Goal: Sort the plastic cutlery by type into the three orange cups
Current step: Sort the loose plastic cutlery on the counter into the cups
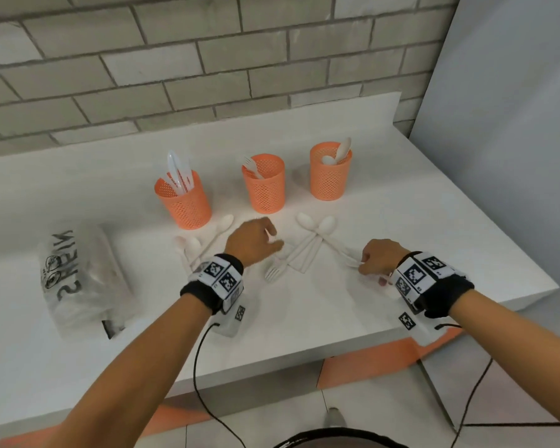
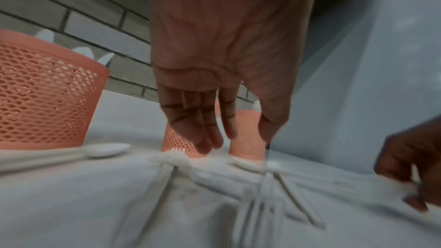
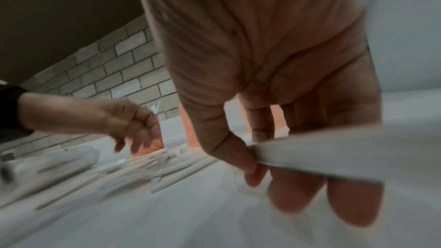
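The white, smooth-topped desk (image 1: 385,195) carries 3 orange perforated plastic cups (image 1: 263,185) in a row, loose white plastic spoons (image 1: 316,225) and a white plastic fork (image 1: 274,271) before them, and a crumpled clear printed plastic bag (image 1: 78,279) at left.

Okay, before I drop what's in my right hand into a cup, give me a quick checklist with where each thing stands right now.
1. Right hand holds a white piece: ok, fingers pinch its handle.
2. Type of that piece: cannot tell, its head is hidden or blurred.
3. Cups upright: ok, all three stand.
4. Cup contents known: ok, left cup has knives, middle cup a fork, right cup spoons.
5. Left hand free: ok, fingers relaxed over the pile, nothing held.
6. Sorting done: not ok, spoons and a fork lie on the counter.
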The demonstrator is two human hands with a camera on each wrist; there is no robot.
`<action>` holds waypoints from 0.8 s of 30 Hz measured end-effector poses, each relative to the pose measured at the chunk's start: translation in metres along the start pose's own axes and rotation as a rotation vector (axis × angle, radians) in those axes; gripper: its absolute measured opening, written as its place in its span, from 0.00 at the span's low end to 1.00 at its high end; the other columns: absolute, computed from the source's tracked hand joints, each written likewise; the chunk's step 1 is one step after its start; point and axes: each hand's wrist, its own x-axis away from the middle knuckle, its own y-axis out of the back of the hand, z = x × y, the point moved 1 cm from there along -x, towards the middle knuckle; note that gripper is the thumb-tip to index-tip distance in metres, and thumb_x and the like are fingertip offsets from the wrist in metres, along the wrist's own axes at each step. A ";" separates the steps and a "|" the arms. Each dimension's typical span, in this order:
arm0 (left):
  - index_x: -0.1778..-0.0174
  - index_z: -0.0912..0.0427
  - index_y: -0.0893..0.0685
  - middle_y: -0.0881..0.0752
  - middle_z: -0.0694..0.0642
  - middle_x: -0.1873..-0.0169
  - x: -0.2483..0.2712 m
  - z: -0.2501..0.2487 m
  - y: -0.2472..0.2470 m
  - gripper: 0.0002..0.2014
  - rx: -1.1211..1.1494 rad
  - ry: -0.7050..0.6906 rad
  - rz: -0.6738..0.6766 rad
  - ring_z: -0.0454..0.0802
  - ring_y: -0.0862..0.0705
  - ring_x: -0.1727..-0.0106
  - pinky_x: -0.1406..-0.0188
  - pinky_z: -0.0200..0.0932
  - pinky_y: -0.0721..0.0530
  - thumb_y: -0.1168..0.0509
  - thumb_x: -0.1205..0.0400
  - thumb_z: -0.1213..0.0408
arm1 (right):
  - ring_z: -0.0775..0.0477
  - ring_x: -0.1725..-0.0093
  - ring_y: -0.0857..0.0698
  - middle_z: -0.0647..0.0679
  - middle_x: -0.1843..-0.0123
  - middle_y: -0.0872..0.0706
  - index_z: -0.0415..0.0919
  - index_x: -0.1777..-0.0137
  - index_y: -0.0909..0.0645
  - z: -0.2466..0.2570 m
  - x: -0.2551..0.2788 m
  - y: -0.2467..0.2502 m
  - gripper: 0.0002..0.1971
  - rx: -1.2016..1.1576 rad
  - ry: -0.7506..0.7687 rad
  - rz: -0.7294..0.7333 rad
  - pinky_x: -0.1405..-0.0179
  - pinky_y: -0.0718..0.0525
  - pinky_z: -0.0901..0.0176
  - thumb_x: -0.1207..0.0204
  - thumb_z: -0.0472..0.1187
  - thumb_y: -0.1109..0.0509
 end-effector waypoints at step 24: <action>0.56 0.67 0.14 0.14 0.54 0.65 0.025 -0.005 0.059 0.06 0.460 -0.038 -0.225 0.33 0.18 0.70 0.67 0.24 0.22 0.32 0.21 0.67 | 0.47 0.51 0.21 0.48 0.51 0.26 0.43 0.40 0.18 0.114 -0.021 0.022 0.21 -0.016 0.606 -0.379 0.55 0.31 0.61 0.29 0.53 0.27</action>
